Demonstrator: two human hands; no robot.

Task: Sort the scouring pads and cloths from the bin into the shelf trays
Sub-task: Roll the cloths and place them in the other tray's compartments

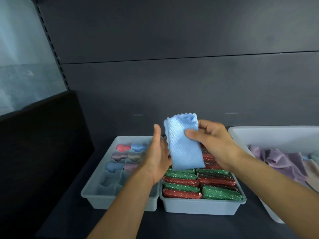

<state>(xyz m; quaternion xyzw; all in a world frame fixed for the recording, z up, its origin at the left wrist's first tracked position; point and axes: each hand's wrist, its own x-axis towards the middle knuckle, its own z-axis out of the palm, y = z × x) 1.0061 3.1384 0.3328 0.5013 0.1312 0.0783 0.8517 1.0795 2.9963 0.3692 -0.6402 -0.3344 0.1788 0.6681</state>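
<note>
One cloth (183, 144), pinched by right fingers (191, 135), perhaps touches left hand (158, 159).

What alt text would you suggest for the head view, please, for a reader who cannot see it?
The right hand pinches a blue cloth, the left hand at its edge, above a divided tray of rolled cloths and a second tray of red and green scouring pads. A white bin of loose cloths stands right.

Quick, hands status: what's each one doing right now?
Left hand: against the blue cloth, fingers hidden behind it; grip cannot be told.
Right hand: pinching the blue cloth.
</note>
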